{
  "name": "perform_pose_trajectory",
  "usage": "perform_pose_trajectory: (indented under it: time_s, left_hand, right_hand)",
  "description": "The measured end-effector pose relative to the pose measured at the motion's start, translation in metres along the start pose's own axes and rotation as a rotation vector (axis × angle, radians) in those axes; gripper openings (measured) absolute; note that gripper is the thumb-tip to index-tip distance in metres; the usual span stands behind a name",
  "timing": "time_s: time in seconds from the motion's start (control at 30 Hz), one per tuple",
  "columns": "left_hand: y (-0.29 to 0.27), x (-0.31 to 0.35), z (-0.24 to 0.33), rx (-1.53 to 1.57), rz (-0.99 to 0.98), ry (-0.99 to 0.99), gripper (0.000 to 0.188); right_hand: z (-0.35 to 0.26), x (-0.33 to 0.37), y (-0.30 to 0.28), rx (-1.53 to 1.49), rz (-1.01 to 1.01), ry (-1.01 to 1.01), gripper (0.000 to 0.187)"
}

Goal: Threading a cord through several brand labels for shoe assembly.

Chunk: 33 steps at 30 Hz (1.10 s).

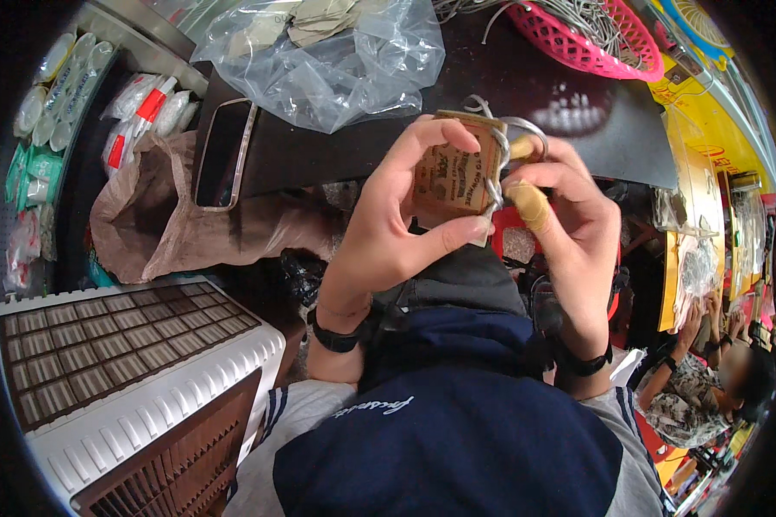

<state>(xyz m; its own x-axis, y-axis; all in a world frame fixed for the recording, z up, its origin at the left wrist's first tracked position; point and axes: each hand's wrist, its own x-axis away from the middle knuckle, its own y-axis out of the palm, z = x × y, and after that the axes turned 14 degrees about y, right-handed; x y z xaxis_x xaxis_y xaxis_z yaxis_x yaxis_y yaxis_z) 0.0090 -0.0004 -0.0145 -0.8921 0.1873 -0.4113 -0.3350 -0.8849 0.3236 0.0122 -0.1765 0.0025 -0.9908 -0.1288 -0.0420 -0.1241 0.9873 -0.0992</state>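
Left hand (384, 228) curled round the left side of a small tan card block (450, 183), thumb on the lower edge, fingers over the top. Right hand (569, 211) at the block's right edge, thumb and fingers drawn in narrow on silver wire (498, 153) that twists along that edge; a wire loop rises at the upper right. Yellow wraps (528, 205) on the right hand's digits. Exact contact under the right fingertips hidden. Block sits between both hands, tilted, overlapping the near edge of the dark table (621, 159) in view.

Bare table strip right of the block, out to the right end; another bare patch beyond the hands, between the clear plastic bag (345, 82) and the pink basket (642, 65). Bag, with grey-tan pieces (323, 21) in it, takes the far left part; basket with wires (595, 30) at the far right edge. Phone (224, 155) at the left end, next to a brown bag (151, 211). White slatted unit (159, 379) at lower left, well apart from the block.
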Motion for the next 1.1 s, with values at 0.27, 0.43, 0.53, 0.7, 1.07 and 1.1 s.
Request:
perform_pose_trajectory:
  time_s: [0.27,0.43,0.53,0.7,1.07,1.1]
  left_hand:
    - [-0.001,0.001,-0.003,-0.058,0.036,0.057,0.052]
    - [0.004,0.001,0.001,-0.151,-0.025,0.080,0.047]
    - [0.004,-0.002,0.000,-0.341,-0.102,0.194,0.046]
    - [0.011,-0.005,-0.004,-0.555,-0.128,0.325,0.044]
    - [0.004,-0.004,-0.005,-0.349,-0.136,0.245,0.045]
    - [0.002,-0.002,-0.004,-0.348,-0.135,0.246,0.045]
  right_hand:
    - [-0.009,0.001,0.003,0.266,0.054,-0.191,0.016]
    - [-0.007,-0.003,0.000,0.073,0.073,-0.054,0.016]
    - [-0.003,-0.003,0.000,-0.030,0.037,0.015,0.016]
    - [0.002,-0.004,-0.002,-0.061,0.080,-0.005,0.015]
    - [-0.001,-0.007,-0.005,0.261,0.188,-0.274,0.014]
    - [-0.004,-0.008,-0.006,0.263,0.187,-0.274,0.014]
